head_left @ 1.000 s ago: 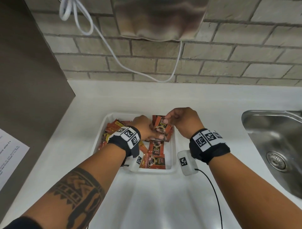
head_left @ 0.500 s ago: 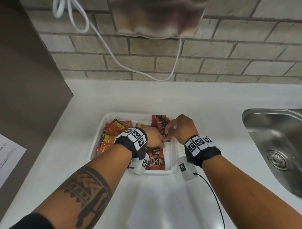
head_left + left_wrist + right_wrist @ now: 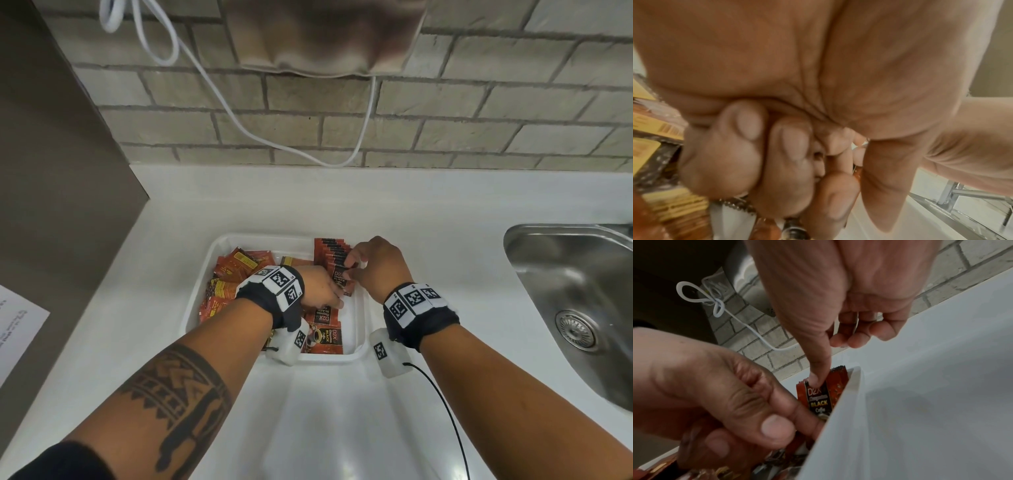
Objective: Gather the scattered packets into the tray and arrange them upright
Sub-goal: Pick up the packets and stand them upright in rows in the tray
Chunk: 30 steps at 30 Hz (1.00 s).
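A white tray (image 3: 360,329) sits on the counter. Several red coffee packets (image 3: 331,251) stand upright in a row in its far right corner. My right hand (image 3: 352,266) pinches the row's top, with the thumb on the front packet (image 3: 818,400) and the fingers curled behind. My left hand (image 3: 334,298) has curled fingers and holds the lower front of that same packet; its index finger and thumb (image 3: 777,426) show beside the label. Orange packets (image 3: 236,265) lie loose at the tray's left. Flat red packets (image 3: 325,337) lie near its front.
A steel sink (image 3: 575,294) is set into the counter at the right. A brick wall with a hanging white cable (image 3: 239,126) runs behind. A grey panel (image 3: 51,171) stands at the left, with a sheet of paper (image 3: 17,329) on it.
Both hands lowered the bundle of red packets into the tray's far right corner. It now stands upright against the right wall, and both hands sit lower.
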Each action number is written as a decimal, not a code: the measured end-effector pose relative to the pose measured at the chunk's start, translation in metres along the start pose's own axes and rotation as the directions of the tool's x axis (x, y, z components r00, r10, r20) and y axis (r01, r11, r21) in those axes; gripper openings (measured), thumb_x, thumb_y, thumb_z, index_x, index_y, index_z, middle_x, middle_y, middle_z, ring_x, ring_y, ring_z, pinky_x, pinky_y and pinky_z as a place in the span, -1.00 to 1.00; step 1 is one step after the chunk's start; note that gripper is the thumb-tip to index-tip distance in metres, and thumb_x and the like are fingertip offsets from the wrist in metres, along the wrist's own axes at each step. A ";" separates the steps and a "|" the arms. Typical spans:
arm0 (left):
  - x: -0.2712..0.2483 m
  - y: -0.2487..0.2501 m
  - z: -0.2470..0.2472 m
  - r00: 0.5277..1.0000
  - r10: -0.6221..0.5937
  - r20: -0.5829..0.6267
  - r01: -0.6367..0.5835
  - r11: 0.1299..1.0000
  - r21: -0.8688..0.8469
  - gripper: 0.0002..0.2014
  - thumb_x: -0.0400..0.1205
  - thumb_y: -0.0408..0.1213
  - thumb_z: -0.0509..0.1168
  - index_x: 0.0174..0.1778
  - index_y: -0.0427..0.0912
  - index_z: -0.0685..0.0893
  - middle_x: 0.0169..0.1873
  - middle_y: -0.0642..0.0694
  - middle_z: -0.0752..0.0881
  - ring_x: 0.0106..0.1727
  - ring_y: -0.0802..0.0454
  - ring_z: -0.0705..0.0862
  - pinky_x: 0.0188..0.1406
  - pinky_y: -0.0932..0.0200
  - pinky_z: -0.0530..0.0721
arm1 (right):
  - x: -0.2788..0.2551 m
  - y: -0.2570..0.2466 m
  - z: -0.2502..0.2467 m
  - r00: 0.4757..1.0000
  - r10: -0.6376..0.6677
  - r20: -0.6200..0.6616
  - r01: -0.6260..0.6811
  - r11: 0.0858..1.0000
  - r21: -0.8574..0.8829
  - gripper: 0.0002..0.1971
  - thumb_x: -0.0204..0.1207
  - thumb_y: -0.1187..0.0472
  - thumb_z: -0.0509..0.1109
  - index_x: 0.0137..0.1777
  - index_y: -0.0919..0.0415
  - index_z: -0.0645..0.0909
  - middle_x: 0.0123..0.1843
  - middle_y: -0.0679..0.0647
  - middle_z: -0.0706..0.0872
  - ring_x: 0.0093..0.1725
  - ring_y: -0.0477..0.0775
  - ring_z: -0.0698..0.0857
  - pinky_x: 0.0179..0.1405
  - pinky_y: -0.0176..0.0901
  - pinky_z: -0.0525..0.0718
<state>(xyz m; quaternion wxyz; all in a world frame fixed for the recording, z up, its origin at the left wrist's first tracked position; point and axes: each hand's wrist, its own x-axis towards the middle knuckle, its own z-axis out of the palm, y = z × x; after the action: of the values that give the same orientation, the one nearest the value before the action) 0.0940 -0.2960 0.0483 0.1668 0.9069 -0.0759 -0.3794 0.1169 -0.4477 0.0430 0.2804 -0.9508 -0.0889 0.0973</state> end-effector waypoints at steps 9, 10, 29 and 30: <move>-0.005 -0.002 -0.004 0.999 0.019 -0.035 -0.021 0.997 -0.068 -0.66 0.72 -0.14 0.30 0.42 -0.01 0.70 0.02 -0.09 0.78 -0.04 0.04 0.64 0.02 0.16 0.68 | -0.005 0.000 0.001 0.999 -0.028 -0.015 0.028 0.999 0.021 -0.90 0.45 0.22 0.59 -0.07 0.08 0.75 -0.02 -0.02 0.55 0.02 0.04 0.64 -0.11 -0.24 0.51; -0.005 -0.004 -0.004 0.999 0.013 -0.036 -0.015 0.997 -0.071 -0.68 0.70 -0.16 0.31 0.36 -0.06 0.75 -0.01 -0.11 0.79 -0.06 0.03 0.63 0.05 0.13 0.66 | -0.006 -0.001 0.001 0.999 -0.032 -0.020 0.033 0.999 0.032 -0.90 0.46 0.23 0.59 -0.10 0.06 0.74 0.00 -0.01 0.56 0.01 0.04 0.64 -0.09 -0.23 0.52; -0.040 0.002 0.013 0.993 0.092 0.072 -0.108 0.954 0.279 -0.66 0.78 -0.20 0.13 0.36 -0.15 0.72 0.29 -0.11 0.72 0.28 -0.14 0.66 0.33 0.04 0.60 | -0.038 0.003 0.019 0.981 -0.193 0.030 0.189 0.978 0.090 -0.77 0.64 0.27 0.38 -0.08 -0.05 0.81 -0.17 -0.25 0.78 -0.20 -0.31 0.69 -0.23 -0.63 0.47; -0.040 -0.001 0.012 0.992 0.108 0.062 -0.121 0.958 0.258 -0.68 0.77 -0.18 0.15 0.30 -0.13 0.75 0.26 -0.10 0.73 0.27 -0.13 0.68 0.34 0.00 0.61 | -0.039 0.002 0.021 0.981 -0.192 0.037 0.188 0.979 0.082 -0.77 0.64 0.26 0.37 -0.07 -0.06 0.81 -0.14 -0.24 0.80 -0.17 -0.28 0.70 -0.21 -0.59 0.50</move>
<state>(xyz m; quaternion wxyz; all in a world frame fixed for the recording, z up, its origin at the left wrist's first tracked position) 0.0571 -0.2871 0.0663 0.0655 0.9057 -0.1817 -0.3773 0.0750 -0.4477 0.0298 0.3235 -0.9238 -0.1816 0.0947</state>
